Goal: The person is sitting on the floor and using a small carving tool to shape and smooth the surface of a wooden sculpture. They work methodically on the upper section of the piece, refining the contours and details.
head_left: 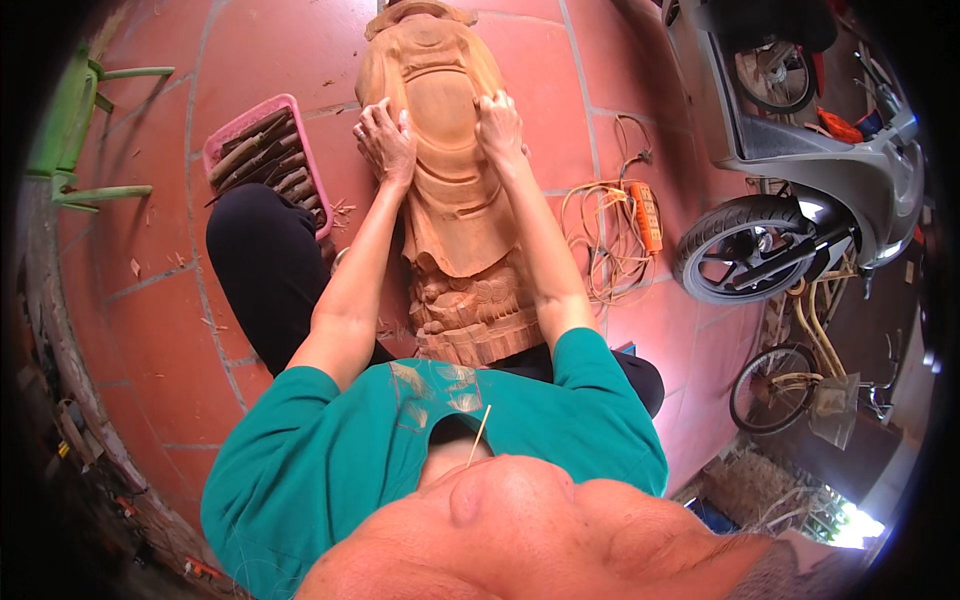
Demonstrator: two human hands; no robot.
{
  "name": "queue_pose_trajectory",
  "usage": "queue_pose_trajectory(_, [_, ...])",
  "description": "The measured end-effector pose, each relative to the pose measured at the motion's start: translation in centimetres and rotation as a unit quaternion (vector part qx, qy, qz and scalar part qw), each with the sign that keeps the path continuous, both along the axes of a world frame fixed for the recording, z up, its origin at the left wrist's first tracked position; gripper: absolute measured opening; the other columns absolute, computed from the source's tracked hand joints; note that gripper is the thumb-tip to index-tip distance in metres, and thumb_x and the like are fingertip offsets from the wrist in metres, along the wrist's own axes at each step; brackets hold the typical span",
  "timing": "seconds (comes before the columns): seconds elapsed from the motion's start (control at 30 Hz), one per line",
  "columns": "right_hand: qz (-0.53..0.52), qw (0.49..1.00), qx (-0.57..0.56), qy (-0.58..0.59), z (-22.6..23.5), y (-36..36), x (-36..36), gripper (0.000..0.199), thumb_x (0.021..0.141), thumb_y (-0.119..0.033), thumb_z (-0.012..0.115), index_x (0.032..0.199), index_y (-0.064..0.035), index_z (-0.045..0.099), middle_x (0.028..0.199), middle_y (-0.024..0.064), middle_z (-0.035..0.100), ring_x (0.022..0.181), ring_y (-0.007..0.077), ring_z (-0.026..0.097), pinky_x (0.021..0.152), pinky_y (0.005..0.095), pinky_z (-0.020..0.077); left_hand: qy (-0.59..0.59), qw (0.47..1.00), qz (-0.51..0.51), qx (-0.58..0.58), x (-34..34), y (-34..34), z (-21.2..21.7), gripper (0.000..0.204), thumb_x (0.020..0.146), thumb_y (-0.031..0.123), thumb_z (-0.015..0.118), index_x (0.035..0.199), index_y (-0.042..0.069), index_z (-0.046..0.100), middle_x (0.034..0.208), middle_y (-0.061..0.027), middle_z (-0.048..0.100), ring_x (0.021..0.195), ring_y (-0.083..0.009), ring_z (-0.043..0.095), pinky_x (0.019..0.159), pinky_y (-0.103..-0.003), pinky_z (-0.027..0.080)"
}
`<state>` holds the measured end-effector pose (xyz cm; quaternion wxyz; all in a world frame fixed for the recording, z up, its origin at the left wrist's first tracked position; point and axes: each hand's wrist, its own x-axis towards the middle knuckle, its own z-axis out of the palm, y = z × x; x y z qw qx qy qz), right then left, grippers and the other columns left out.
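Grip of left hand (pixel 387 145) and right hand (pixel 500 128) clasps both sides of the carved wooden figure (pixel 442 108), lying lengthwise over the red tiled floor (pixel 150 340), probably heavy and rigid, best held by its broad body rather than the thinner, breakable-looking brim (pixel 460 15).

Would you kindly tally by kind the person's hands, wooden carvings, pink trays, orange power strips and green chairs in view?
Hands: 2, left hand and right hand
Wooden carving: 1
Pink tray: 1
Orange power strip: 1
Green chair: 1
Total: 6
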<state>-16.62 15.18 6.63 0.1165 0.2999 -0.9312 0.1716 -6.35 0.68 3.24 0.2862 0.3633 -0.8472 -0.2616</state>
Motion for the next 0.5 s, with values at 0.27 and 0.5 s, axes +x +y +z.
queue_pose_trajectory(0.27, [0.003,0.992,0.123,-0.018,1.2,-3.4,-5.3,0.015,0.084,-0.008,0.055,0.092,-0.0040,0.068,0.106,0.0170,0.060,0.100,0.0355,0.061,0.079,0.0448,0.0561,-0.005,1.000,-0.009,0.002,-0.3,0.1,0.1,0.038,0.089,0.028,0.064,0.123,0.014,0.055,0.121,-0.0109,0.052,0.111,-0.0350,0.050,0.092,-0.048,0.044])
queue_pose_trajectory(0.5, [0.017,0.997,0.012,-0.076,1.7,1.3,-0.3,0.017,0.089,-0.019,0.061,0.092,-0.0042,0.070,0.101,0.0189,0.060,0.094,0.0364,0.062,0.076,0.0464,0.0549,0.007,1.000,-0.001,-0.002,0.0,0.2,-0.1,0.038,0.089,0.028,0.065,0.123,0.014,0.055,0.121,-0.0109,0.052,0.109,-0.0352,0.050,0.091,-0.048,0.045])
